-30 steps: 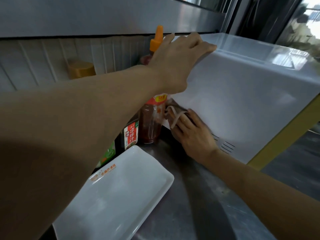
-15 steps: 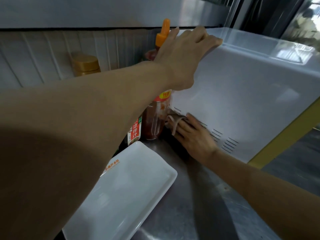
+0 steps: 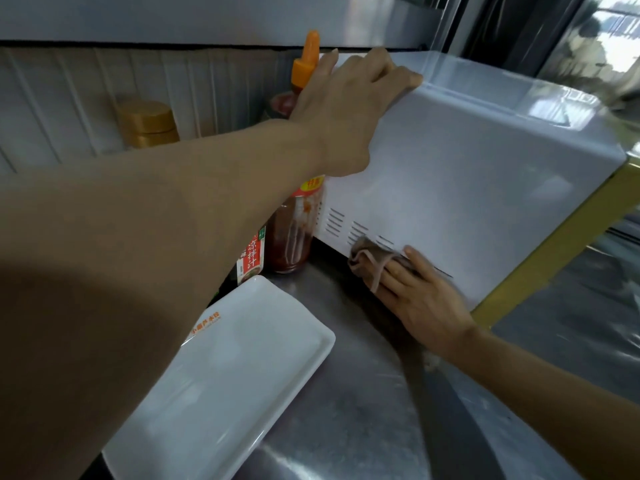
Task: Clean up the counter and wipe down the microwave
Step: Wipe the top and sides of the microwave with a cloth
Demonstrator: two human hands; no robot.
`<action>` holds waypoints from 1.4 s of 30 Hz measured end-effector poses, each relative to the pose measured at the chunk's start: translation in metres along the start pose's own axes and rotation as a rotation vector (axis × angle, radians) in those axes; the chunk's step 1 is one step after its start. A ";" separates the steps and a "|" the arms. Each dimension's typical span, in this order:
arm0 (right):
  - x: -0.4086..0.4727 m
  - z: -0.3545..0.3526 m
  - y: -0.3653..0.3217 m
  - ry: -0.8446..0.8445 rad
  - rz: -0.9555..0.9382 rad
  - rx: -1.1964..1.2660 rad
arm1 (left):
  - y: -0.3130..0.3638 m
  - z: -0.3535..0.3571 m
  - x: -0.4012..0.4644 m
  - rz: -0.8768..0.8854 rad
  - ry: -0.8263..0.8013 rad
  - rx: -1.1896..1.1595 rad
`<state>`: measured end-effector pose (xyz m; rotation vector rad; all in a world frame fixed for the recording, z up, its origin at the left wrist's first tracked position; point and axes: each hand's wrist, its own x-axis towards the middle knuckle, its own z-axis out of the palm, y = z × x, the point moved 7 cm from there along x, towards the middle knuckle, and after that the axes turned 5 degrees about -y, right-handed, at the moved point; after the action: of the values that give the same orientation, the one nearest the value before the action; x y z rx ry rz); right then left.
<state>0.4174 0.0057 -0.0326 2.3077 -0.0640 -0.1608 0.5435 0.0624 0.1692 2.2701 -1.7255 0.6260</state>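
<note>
I see the white boxy microwave (image 3: 467,188) standing at the far right of the brushed steel bench (image 3: 346,410), and I judge the wiping step is under way on its left side panel. My right hand (image 3: 419,299) presses a crumpled brown cloth (image 3: 370,258) against the lower vent slots, fingers (image 3: 394,271) laid nearly straight over the cloth. My left hand (image 3: 346,109) braces the top far corner, fingers curled over the edge. Just left stand a red sauce bottle with an orange nozzle (image 3: 298,216) and a white rectangular tray (image 3: 225,375). Next I would sweep the cloth along the panel while holding the casing steady.
</note>
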 end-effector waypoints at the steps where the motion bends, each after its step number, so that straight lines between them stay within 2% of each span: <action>1: 0.017 -0.001 -0.003 -0.017 -0.008 0.020 | 0.000 0.000 0.000 -0.001 0.006 0.005; 4: 0.062 -0.010 -0.009 0.003 0.016 0.057 | 0.004 0.000 -0.001 -0.003 0.025 0.024; 7: 0.071 -0.014 -0.012 0.026 0.018 0.021 | 0.007 -0.001 0.000 -0.002 0.028 0.060; 13: 0.007 0.007 -0.002 0.023 -0.001 0.025 | 0.010 -0.004 -0.001 -0.015 0.010 0.061; 17: -0.055 0.020 0.007 0.022 0.062 -0.051 | 0.012 -0.007 -0.002 -0.014 -0.007 0.067; 19: -0.078 0.030 0.009 -0.022 0.050 -0.032 | 0.014 -0.007 -0.002 -0.018 -0.029 0.076; 22: -0.095 0.030 0.014 0.002 0.072 0.028 | 0.018 -0.007 -0.002 -0.037 -0.080 0.082; 24: -0.095 0.026 0.014 0.013 0.080 0.059 | 0.020 -0.009 -0.006 -0.052 -0.098 0.085; 26: -0.083 0.020 0.013 0.025 0.105 0.049 | 0.028 -0.012 -0.008 -0.037 -0.050 0.095; 30: -0.043 0.027 0.000 -0.046 0.021 0.030 | 0.051 -0.003 -0.010 0.004 -0.062 0.015; 42: -0.122 0.021 0.023 0.229 0.058 0.096 | 0.056 -0.005 -0.007 -0.071 -0.061 -0.052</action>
<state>0.2936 -0.0133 -0.0184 2.4018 -0.0220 0.1389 0.4874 0.0548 0.1664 2.3259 -1.6595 0.4972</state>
